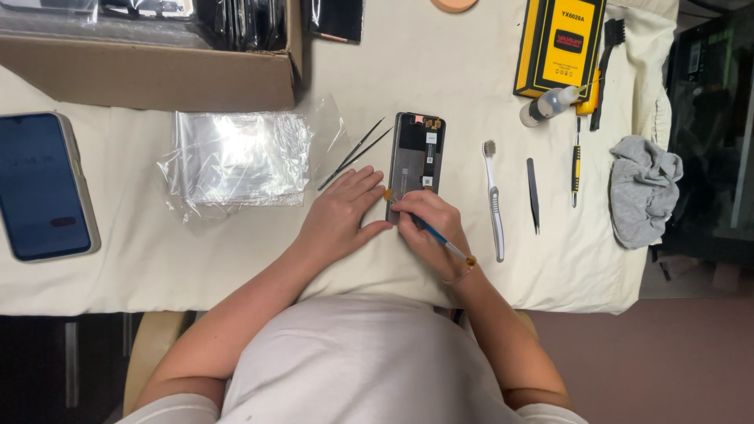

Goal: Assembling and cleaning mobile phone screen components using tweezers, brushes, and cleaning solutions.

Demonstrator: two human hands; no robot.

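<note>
At the far left of the frame a dark blue phone [43, 187] lies face up on the table [440, 71], and beside it, lower than the cardboard box [157, 74], sits a stack of clear plastic bags [236, 157]. Your left hand [339, 216] is released, fingers flat on the cloth, touching the lower left edge of the opened phone [416, 157] in the middle of the frame. Keep it pressing there, so the phone does not slide. Your right hand [428, 228] is closed around a thin blue-handled tool [440, 238], its tip at the lower part of the phone. I think small, light strokes are better here than force. To the right lie a toothbrush [492, 200], black tweezers [533, 195], a yellow screwdriver [576, 169] and a grey rag [644, 188]. The table is covered with a pale cloth; the floor at lower right looks brownish.
</note>
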